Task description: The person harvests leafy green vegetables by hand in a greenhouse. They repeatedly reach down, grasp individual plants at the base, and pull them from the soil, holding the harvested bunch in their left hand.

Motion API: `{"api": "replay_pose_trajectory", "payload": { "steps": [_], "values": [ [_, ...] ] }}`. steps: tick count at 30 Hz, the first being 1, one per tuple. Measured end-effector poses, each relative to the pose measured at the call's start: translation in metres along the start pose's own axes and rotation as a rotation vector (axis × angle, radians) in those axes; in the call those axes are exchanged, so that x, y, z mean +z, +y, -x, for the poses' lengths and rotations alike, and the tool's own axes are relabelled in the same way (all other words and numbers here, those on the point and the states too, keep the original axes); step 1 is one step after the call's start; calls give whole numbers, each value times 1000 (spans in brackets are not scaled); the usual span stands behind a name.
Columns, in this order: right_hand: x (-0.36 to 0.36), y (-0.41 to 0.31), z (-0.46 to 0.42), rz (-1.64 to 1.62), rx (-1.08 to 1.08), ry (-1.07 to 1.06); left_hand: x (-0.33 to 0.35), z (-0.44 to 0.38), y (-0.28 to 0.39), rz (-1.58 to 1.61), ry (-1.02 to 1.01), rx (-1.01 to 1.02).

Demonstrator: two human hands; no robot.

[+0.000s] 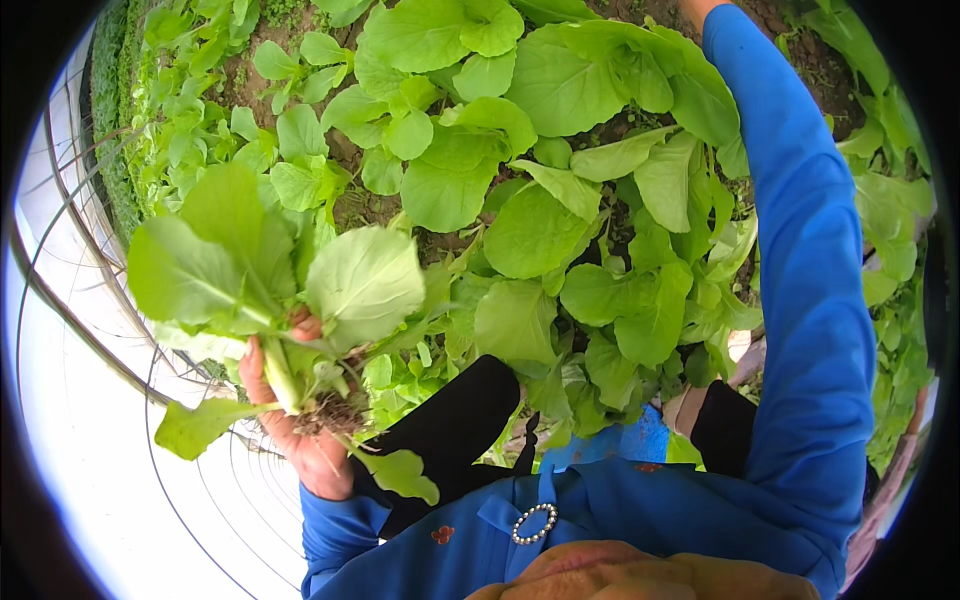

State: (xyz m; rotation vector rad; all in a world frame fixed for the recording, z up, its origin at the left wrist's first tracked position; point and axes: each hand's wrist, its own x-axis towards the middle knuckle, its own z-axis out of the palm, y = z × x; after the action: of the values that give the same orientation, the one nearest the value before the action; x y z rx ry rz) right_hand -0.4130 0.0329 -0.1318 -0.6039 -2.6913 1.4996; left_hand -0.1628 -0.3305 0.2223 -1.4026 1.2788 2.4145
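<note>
My left hand grips an uprooted leafy green plant around its pale stalks. Its broad leaves fan upward, and the root clump, brown with soil, hangs over my palm. Two loose, drooping leaves stick out low on either side of the roots. My right arm, in a blue sleeve, reaches far forward over the bed; only a bit of wrist shows at the top edge, and the hand itself is out of view. Large leafy greens grow densely before me, some leaves leaning over others.
Smaller seedlings grow in brown soil at the upper left. Curved hoops and pale sheeting of a tunnel greenhouse line the left side. A blue object lies between my dark-trousered legs. More greens stand at the right.
</note>
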Motion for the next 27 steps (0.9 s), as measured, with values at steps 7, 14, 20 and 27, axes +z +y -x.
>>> {"api": "replay_pose_trajectory", "payload": {
  "steps": [7, 14, 20, 27],
  "values": [
    [-20, 15, 17, -590, 354, -133, 30, -6, -27, -30, -73, -292],
    [-74, -129, 167, -781, 523, -822, 42, 26, -49, -214, 104, -143],
    [-121, -185, 321, -466, 711, -1201, 26, 25, -93, -586, 76, 284],
    [-118, -228, 405, -669, 1142, -917, -11, 50, -82, -1093, -439, 52]
  ]
}}
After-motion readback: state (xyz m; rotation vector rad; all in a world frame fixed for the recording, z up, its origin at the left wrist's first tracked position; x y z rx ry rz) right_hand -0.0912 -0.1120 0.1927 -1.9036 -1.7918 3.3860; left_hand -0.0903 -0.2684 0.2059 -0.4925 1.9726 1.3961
